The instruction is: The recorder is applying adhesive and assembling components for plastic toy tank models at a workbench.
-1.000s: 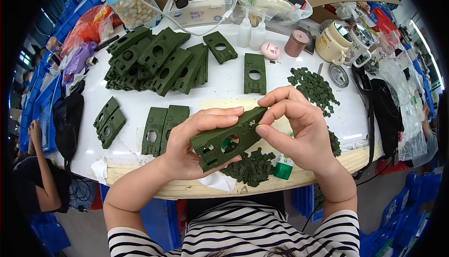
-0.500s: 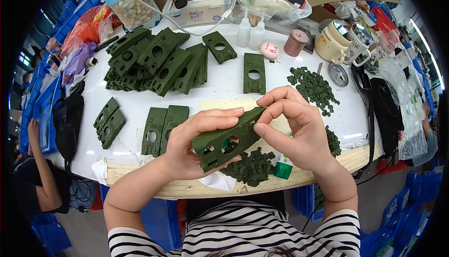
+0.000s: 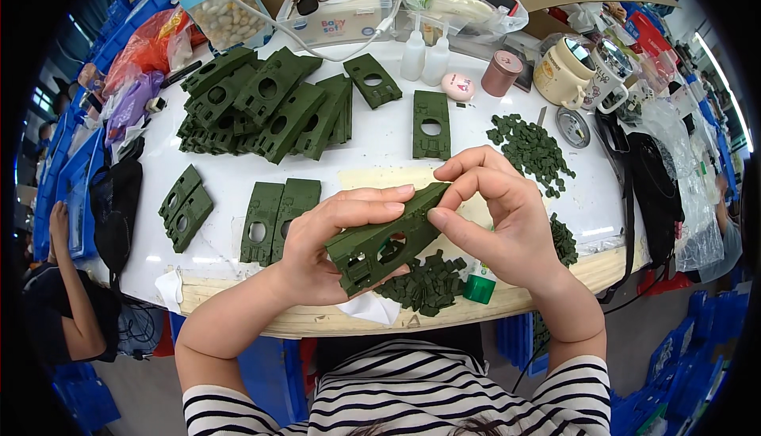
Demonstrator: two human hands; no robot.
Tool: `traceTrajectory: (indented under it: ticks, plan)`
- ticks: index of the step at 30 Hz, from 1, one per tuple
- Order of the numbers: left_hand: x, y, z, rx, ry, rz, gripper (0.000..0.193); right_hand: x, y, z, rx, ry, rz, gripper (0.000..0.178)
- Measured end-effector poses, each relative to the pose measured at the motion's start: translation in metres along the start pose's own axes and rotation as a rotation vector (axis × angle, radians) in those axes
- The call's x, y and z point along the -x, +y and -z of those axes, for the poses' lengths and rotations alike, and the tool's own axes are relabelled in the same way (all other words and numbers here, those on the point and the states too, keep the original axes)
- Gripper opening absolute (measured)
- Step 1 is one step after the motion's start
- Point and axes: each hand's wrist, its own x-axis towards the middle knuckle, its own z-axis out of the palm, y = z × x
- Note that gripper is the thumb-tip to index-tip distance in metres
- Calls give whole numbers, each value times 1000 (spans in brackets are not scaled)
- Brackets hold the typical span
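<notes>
A dark green plastic toy tank hull (image 3: 361, 258) with a round hole is tilted between my hands above the table's front edge. My left hand (image 3: 317, 238) is closed round it, fingers over the top side. At the hull's far right end, my right hand (image 3: 507, 226) pinches its edge with thumb and fingers; whether a small part is also between the fingertips is hidden. Below the hull lies a heap of small green plastic pieces (image 3: 428, 287). A bottle with a green cap (image 3: 479, 288) lies beside that heap, under my right hand.
A pile of similar hulls (image 3: 261, 107) stands at the far left, with a pair of hulls (image 3: 258, 226) nearer. More small pieces (image 3: 533, 147) lie at the right. White squeeze bottles (image 3: 413, 54), a pink tin (image 3: 502, 71) and mugs (image 3: 563, 71) stand behind. A co-worker's arm (image 3: 67, 277) shows at left.
The hull has tipped slightly in my hands, and its round hole looks narrower. Both hands keep nearly the same place and grip.
</notes>
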Motion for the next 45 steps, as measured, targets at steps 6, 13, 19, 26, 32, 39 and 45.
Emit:
traceTrajectory:
  ticks: [6, 13, 19, 26, 32, 39, 45]
  plan:
    - [-1, 3, -3, 101, 50, 38, 58, 1, 0, 0, 27, 2, 23, 10]
    - [-1, 2, -5, 233, 76, 94, 57, 0, -1, 0, 13, 15, 45, 14]
    - [0, -1, 0, 272, 32, 133, 57, -1, 2, -1, 20, 14, 64, 16]
    - [0, -2, 8, 572, 214, 411, 61, 0, -5, 3, 25, 133, 83, 23]
    - [-1, -6, 13, 540, 394, 463, 63, 0, -18, 1, 273, -524, 46, 14]
    - [0, -5, 10, 528, 308, 412, 62, 10, -1, -16, 589, -768, 242, 15]
    - [0, -5, 11, 537, 303, 416, 62, 10, -2, -15, 571, -792, 230, 14]
